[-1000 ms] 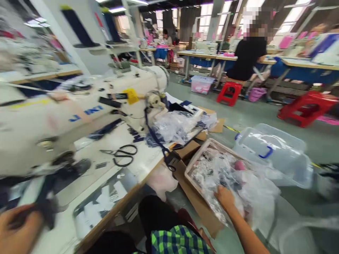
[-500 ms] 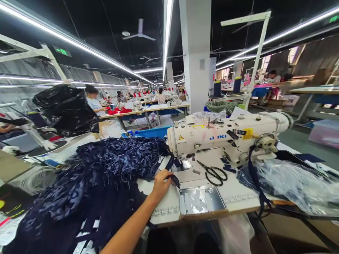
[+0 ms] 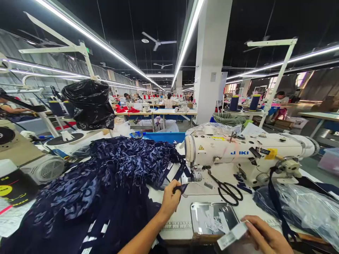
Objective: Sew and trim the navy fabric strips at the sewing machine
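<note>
My left hand (image 3: 170, 201) is closed on the end of a dark navy fabric strip (image 3: 183, 187), left of the sewing machine's needle area. At the lower right, my right hand (image 3: 266, 233) pinches a small white label (image 3: 232, 235) between thumb and fingers. The label hangs over the near right corner of a shiny metal tray (image 3: 195, 222), which has white labels lying in it. Black-handled scissors (image 3: 230, 192) rest on the machine bed beyond the tray. A large heap of navy patterned garments (image 3: 129, 158) lies left of my left hand.
A white sewing machine (image 3: 225, 148) stands across the table. Clear plastic wrapping (image 3: 304, 204) over dark fabric lies at the right. A black plastic bag (image 3: 90, 104) hangs at the left, near a black cup (image 3: 16, 187). Other people sit at machines farther back.
My right hand has come into view at the lower right with a white label. My left hand still grips the dark strip. The whole view has shifted, with the machine now farther right.
</note>
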Action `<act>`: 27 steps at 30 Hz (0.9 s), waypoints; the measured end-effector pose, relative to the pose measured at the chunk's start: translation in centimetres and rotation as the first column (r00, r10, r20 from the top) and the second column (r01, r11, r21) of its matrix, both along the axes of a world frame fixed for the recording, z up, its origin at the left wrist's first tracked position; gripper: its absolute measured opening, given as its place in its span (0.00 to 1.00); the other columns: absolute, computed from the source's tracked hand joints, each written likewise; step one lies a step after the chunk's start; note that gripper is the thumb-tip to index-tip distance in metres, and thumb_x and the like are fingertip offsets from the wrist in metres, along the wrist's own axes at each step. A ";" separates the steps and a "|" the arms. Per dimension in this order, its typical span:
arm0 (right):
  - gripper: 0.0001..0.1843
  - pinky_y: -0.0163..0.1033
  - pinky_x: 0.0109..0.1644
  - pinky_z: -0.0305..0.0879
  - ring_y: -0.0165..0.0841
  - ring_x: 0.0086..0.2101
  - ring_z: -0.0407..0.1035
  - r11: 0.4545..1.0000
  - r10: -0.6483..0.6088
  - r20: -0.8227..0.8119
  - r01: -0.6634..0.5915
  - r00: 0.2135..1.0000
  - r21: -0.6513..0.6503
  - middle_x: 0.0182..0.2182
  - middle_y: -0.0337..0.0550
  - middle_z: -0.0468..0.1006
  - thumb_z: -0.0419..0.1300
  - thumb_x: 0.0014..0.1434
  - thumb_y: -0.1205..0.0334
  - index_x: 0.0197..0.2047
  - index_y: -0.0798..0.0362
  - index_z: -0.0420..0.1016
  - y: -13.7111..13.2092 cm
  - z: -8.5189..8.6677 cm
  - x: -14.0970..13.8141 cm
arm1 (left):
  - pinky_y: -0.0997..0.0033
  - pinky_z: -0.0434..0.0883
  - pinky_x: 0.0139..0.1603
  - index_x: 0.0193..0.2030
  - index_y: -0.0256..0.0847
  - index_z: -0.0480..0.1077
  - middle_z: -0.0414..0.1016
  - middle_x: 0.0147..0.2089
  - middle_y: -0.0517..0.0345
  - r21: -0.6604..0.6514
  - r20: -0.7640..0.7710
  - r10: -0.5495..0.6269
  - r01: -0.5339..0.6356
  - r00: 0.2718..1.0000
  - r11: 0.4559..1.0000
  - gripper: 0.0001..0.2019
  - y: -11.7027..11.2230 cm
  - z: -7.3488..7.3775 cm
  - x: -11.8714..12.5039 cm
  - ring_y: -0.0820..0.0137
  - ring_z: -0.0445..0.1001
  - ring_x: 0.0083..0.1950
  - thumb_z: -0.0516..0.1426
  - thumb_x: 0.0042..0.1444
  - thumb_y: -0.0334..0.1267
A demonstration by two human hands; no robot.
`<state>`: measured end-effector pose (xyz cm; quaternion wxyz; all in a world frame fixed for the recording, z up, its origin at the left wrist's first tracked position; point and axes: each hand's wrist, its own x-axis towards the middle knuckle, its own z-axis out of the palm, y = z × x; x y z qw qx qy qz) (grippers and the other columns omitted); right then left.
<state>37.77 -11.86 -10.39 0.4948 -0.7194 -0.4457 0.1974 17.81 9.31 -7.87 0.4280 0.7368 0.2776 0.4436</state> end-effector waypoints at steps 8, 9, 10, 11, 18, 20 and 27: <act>0.18 0.34 0.23 0.55 0.27 0.17 0.58 0.967 0.242 -0.208 -0.219 0.948 0.127 0.17 0.36 0.67 0.56 0.49 0.45 0.26 0.53 0.72 8.1 3.4 -4.3 | 0.77 0.57 0.23 0.22 0.36 0.64 0.59 0.18 0.65 -0.211 -0.006 -0.101 0.097 0.995 0.973 0.10 1.4 -0.1 -0.8 0.76 0.57 0.22 0.55 0.45 0.42; 0.18 0.34 0.23 0.54 0.26 0.17 0.57 0.964 0.254 -0.239 -0.224 0.937 0.143 0.17 0.36 0.68 0.57 0.48 0.45 0.26 0.54 0.72 8.7 3.5 -4.5 | 0.77 0.57 0.24 0.22 0.36 0.65 0.59 0.19 0.65 -0.218 -0.010 -0.107 0.102 0.994 0.970 0.10 1.7 -0.3 -0.8 0.76 0.58 0.22 0.55 0.45 0.42; 0.18 0.34 0.23 0.53 0.26 0.16 0.56 0.961 0.260 -0.266 -0.223 0.928 0.162 0.17 0.36 0.68 0.57 0.48 0.46 0.25 0.54 0.71 9.3 3.6 -4.8 | 0.76 0.58 0.24 0.22 0.36 0.65 0.60 0.19 0.65 -0.220 -0.017 -0.110 0.104 0.994 0.970 0.10 1.9 -0.5 -0.7 0.75 0.59 0.22 0.55 0.45 0.42; 0.18 0.34 0.23 0.53 0.25 0.16 0.56 0.960 0.261 -0.290 -0.216 0.921 0.180 0.17 0.35 0.68 0.58 0.48 0.46 0.24 0.55 0.71 9.7 3.7 -4.9 | 0.75 0.60 0.26 0.23 0.36 0.66 0.62 0.20 0.64 -0.217 -0.025 -0.109 0.101 0.994 0.971 0.09 2.0 -0.7 -0.7 0.74 0.61 0.23 0.56 0.44 0.40; 0.16 0.34 0.25 0.49 0.23 0.16 0.53 0.948 0.258 -0.487 -0.123 0.834 0.293 0.16 0.34 0.67 0.62 0.46 0.50 0.23 0.56 0.70 11.0 4.0 -5.7 | 0.64 0.63 0.45 0.45 0.42 0.68 0.71 0.40 0.54 0.097 -0.054 -0.126 0.130 0.991 0.987 0.16 1.1 -1.1 -0.9 0.66 0.68 0.40 0.54 0.47 0.33; 0.17 0.34 0.24 0.48 0.23 0.16 0.53 0.950 0.232 -0.541 -0.069 0.808 0.305 0.16 0.34 0.67 0.64 0.44 0.50 0.23 0.56 0.70 11.0 3.8 -5.7 | 0.64 0.64 0.44 0.45 0.42 0.67 0.71 0.37 0.54 0.096 -0.037 -0.173 0.176 0.984 0.980 0.14 0.5 -0.7 -1.2 0.67 0.68 0.39 0.52 0.49 0.33; 0.16 0.34 0.25 0.48 0.23 0.18 0.53 0.928 0.193 -0.571 0.042 0.798 0.371 0.18 0.33 0.67 0.62 0.46 0.49 0.24 0.55 0.67 10.7 3.0 -5.7 | 0.66 0.66 0.37 0.42 0.40 0.67 0.71 0.31 0.54 -0.179 0.120 -0.334 0.351 0.935 0.919 0.16 -1.3 0.1 -1.8 0.66 0.68 0.35 0.48 0.53 0.45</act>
